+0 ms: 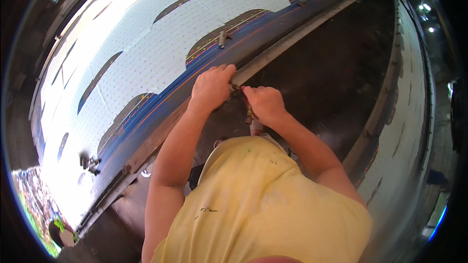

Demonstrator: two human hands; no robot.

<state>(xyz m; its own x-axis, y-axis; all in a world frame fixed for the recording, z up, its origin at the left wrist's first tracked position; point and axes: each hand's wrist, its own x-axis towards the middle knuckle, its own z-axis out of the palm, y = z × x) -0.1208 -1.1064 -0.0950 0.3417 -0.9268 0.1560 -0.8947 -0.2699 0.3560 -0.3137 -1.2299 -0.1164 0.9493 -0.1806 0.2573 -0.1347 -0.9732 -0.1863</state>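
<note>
My left hand [212,86] is bent over the edge of a long printing table [195,75], its fingers curled at a small dark metal fitting [235,87] on the edge rail. Just right of it, my right hand [265,103] is closed around a slim reddish and metal piece [249,112], whose lower end shows beneath the fingers. The two hands almost meet at the fitting. What the left fingers grip is mostly hidden behind the hand. On the table lies white fabric [146,48] with small coloured dots and dark, scalloped gaps.
A metal rail [292,44] follows the table edge away from me. Small metal stops sit on the blue border, one ahead [223,39] and another at the lower left [89,163]. Across the dark aisle floor [331,68], a second long fabric-covered table [407,131] stands on the right.
</note>
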